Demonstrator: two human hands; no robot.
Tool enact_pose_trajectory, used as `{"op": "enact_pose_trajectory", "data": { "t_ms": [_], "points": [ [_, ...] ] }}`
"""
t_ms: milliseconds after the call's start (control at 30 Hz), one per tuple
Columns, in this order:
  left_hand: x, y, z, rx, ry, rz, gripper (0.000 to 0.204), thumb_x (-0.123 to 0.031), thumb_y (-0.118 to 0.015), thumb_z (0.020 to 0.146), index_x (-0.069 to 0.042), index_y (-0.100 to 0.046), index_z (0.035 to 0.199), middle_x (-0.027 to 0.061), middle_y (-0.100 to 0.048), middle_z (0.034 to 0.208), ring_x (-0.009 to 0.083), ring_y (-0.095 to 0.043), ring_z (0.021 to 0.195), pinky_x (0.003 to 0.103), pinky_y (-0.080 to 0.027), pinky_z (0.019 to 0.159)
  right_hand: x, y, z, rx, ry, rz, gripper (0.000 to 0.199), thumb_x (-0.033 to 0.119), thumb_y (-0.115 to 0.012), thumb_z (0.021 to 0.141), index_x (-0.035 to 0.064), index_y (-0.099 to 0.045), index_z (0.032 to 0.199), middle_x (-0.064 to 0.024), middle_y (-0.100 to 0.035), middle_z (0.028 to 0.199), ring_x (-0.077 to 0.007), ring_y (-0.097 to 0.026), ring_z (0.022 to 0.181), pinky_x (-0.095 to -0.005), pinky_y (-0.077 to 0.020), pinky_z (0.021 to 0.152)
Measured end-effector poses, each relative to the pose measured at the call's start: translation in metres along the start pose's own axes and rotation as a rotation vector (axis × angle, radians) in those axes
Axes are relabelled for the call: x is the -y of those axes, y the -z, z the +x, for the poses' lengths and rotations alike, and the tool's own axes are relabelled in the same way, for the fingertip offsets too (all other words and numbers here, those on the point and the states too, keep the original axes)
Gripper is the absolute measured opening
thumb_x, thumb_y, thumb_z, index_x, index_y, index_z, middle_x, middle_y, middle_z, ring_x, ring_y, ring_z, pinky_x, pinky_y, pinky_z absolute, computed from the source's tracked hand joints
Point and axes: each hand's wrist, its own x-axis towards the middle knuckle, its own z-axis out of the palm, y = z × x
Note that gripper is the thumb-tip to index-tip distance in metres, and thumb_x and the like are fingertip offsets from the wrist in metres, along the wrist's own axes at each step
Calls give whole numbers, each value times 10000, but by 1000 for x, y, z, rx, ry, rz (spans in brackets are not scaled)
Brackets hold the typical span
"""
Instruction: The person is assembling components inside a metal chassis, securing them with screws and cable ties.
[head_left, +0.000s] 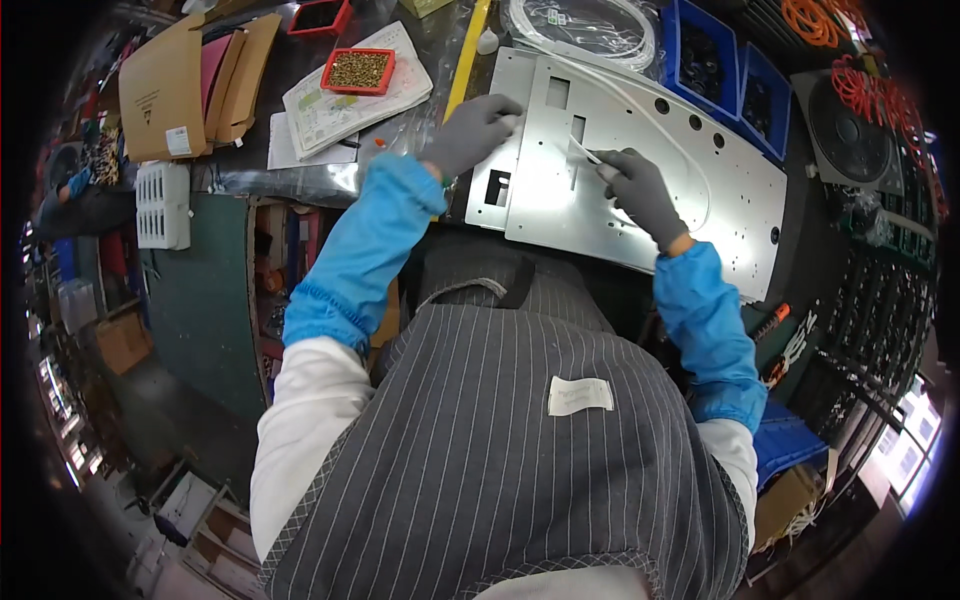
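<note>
While right hand (642, 195) grips tube (583, 151) (left hand (478, 132): unclear), brassy bits (358, 69) fill red tray (354, 92).

A red tray (355, 91) of small brass-coloured pieces sits on a stack of printed papers (307, 115). To its left stand open brown cardboard folders (160, 95); beneath them, a white slotted block (163, 205) is at the bench edge. A yellow strip (467, 60) runs nearby. At upper right, two blue bins (705, 102) hold dark parts, near a red coiled hose (872, 100).
</note>
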Motion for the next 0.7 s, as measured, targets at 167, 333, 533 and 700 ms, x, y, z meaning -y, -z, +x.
{"op": "enact_pose_trajectory", "data": {
  "t_ms": [167,333,533,700],
  "points": [
    [-4,1,-12,-170,134,-92,322,-192,-631,924,-24,-664,1196,177,-690,1069,285,-688,979,358,-542,876,4,-30,56,-118,-54,241,390,102,-558,954,114,-627,1338,-80,-663,797,-129,-629,618,-291,-513,572],
    [7,-5,30,-159,-61,-11,354,-208,-648,908,-53,-652,1226,173,-625,1171,319,-676,1014,388,-539,895,3,-46,89,-196,-73,248,408,105,-569,932,145,-653,1330,-63,-661,754,-119,-611,588,-294,-504,558],
    [28,3,77,17,-129,332,439,-196,-653,905,-152,-590,1337,120,-579,1248,283,-639,1098,388,-527,942,11,-53,91,-256,-171,316,435,102,-555,928,179,-661,1343,-53,-642,732,-114,-594,580,-297,-497,561],
    [32,13,92,170,-164,316,504,-214,-657,900,-227,-549,1393,127,-563,1279,289,-630,1125,396,-515,988,19,-52,92,-247,-160,303,417,113,-562,934,161,-665,1335,-59,-646,748,-109,-587,583,-289,-497,568]
  ]
}}
